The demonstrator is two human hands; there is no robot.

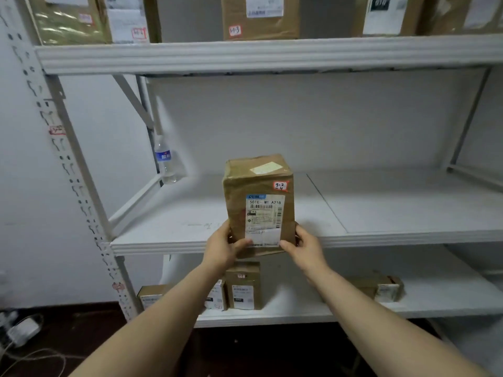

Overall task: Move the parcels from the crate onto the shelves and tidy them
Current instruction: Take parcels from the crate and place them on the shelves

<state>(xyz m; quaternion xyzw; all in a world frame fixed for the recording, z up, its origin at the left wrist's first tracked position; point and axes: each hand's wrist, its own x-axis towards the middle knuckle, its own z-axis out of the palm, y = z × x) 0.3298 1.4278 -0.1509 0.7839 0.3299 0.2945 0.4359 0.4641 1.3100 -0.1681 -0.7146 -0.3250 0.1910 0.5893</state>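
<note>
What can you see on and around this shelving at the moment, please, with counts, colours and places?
held parcel: one, brown with a white label, upright at the middle shelf's front edge
top-shelf parcels: at least four, brown, in a row, cut off by the frame
bottom-shelf parcels: four, brown, partly hidden by the arms
shelving unit: one, white, three shelves in view
water bottle: one, clear with a blue label, back left of the middle shelf
power adapter: one, white, with cables on the dark floor at lower left
left hand: grips the held parcel's lower left
right hand: grips its lower right
</note>
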